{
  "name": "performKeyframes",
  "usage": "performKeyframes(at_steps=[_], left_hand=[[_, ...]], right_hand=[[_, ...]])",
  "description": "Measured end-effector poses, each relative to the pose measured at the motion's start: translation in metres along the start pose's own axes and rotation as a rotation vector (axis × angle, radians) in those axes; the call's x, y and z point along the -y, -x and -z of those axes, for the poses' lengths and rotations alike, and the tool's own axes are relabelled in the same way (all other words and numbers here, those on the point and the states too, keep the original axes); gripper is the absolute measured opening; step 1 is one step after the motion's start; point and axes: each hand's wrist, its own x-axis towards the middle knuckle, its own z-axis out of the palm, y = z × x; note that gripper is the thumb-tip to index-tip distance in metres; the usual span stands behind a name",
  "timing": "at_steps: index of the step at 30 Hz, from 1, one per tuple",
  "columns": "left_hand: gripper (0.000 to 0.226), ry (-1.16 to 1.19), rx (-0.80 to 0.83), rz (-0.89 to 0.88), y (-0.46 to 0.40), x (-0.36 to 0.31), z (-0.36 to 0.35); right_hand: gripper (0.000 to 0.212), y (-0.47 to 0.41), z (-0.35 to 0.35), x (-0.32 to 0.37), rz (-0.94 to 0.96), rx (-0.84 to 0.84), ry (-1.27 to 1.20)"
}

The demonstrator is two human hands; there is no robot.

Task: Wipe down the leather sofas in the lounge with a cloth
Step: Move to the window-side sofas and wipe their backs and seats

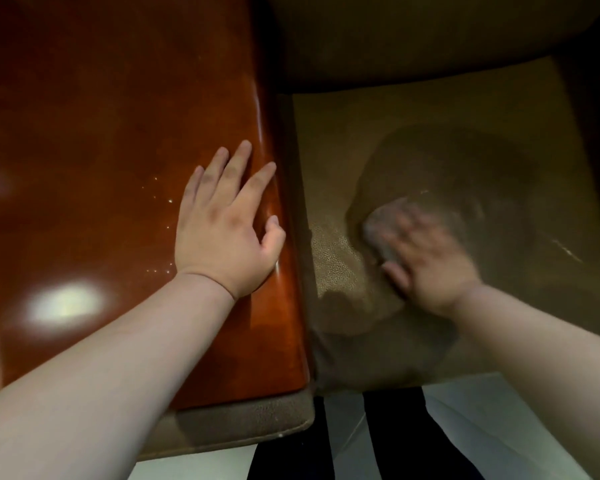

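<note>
1. I am pressing my right hand [426, 261] down on a small greyish cloth [381, 230] on the olive-tan leather seat cushion [447, 133]; the hand is blurred, so I cannot tell how far its fingers are curling, only that the cloth is lying under them and poking out past the fingertips.
2. I am resting my left hand [226, 233] flat on the glossy reddish-brown wooden armrest top [101, 133], fingers straight and spread, holding nothing; its thumb is lying at the rounded inner edge beside the seat.
3. A darker, damp-looking patch is spreading around the cloth over the middle of the cushion, so I am judging the centre as wiped; the paler, pebbled strip along the left side and the back corners are looking dry and probably left to do, as is the curved backrest [430, 36].
4. A few pale droplets [168, 202] are sitting on the armrest just beside my left hand; that top may need a pass too.
5. The cushion is hemmed in by the armrest on the left and the backrest beyond; its front edge is open above the pale floor [482, 427], where my dark trouser legs [395, 441] are standing, giving room to sweep toward me.
</note>
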Motion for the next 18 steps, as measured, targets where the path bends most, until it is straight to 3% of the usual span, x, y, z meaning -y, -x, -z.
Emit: performKeyframes(at_steps=[3,4,5,6,10,11,12,14,16,17,18], left_hand=[[0.065,0.010,-0.007,0.007,0.000,-0.001,0.000],[0.065,0.009,-0.004,0.008,0.000,-0.001,0.001],[0.065,0.009,0.003,0.009,-0.001,-0.002,0.002],[0.065,0.006,0.011,0.010,-0.001,-0.002,0.003],[0.066,-0.014,0.021,0.007,-0.001,-0.001,0.002],[0.066,-0.012,0.016,0.006,-0.001,0.000,0.001],[0.066,-0.006,0.010,0.005,0.000,0.001,-0.001],[0.066,-0.001,-0.001,0.004,0.000,0.002,-0.003],[0.066,0.002,0.000,0.004,-0.001,0.002,-0.003],[0.066,0.002,0.005,0.002,-0.001,0.003,-0.003],[0.066,-0.002,0.013,-0.001,-0.001,0.003,-0.003]], right_hand=[[0.079,0.020,0.003,-0.030,-0.854,-0.049,-0.201],[0.079,0.017,0.005,-0.021,-1.022,-0.050,-0.279],[0.077,0.012,0.007,-0.004,-1.045,-0.039,-0.284],[0.073,0.006,0.007,0.015,-0.935,-0.029,-0.253],[0.062,-0.026,0.008,0.045,0.050,0.038,-0.161],[0.062,-0.037,0.010,0.032,0.132,0.021,-0.131],[0.063,-0.047,0.011,0.016,0.056,-0.019,-0.090],[0.065,-0.065,0.018,-0.010,-0.435,-0.106,-0.105],[0.067,-0.079,0.029,-0.014,-0.903,-0.111,-0.282],[0.067,-0.087,0.034,-0.005,-0.956,-0.067,-0.320],[0.069,-0.089,0.032,0.009,-0.889,-0.009,-0.261]])
